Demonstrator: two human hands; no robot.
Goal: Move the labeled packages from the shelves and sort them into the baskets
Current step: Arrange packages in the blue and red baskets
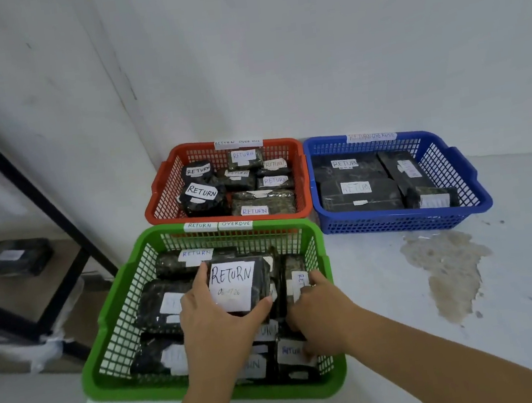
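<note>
A green basket (pixel 115 323) stands nearest me on the floor, filled with several dark wrapped packages bearing white RETURN labels. My left hand (pixel 212 318) grips one such package (pixel 234 285), thumb and fingers curled round its sides, just above the others in the basket. My right hand (pixel 318 308) reaches into the basket's right side, its fingers curled down among the packages; what they hold is hidden. Behind stand a red basket (pixel 163 193) and a blue basket (pixel 453 158), each holding labeled packages.
A black metal shelf frame (pixel 40 202) stands at the left, with a dark package (pixel 13 257) on a low shelf. White walls close the corner behind the baskets. A brownish stain (pixel 450 265) marks the floor to the right.
</note>
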